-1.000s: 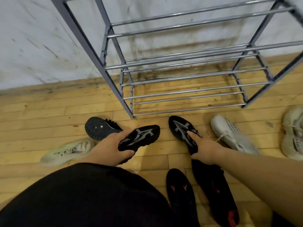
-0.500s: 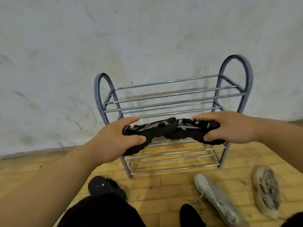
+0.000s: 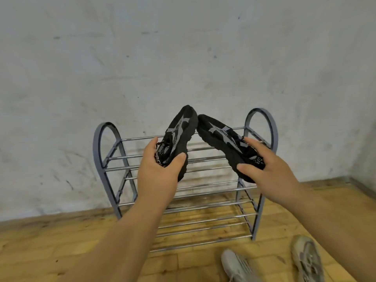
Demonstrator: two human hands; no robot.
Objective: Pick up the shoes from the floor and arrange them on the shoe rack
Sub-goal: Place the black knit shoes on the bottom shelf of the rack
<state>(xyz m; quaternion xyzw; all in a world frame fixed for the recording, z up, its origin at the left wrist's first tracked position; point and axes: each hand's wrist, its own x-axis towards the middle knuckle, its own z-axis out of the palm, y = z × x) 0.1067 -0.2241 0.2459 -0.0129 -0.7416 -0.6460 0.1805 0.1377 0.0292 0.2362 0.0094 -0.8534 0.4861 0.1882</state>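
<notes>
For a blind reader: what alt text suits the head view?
The left hand holds one black shoe and the right hand the other black shoe, toes meeting, in front of a grey shoe rack. Two pale sneakers lie on the wooden floor.

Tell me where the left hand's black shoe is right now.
Head view, left of centre: the left hand holds the black shoe by its heel before the shoe rack, toe raised beside the other black shoe.
</notes>
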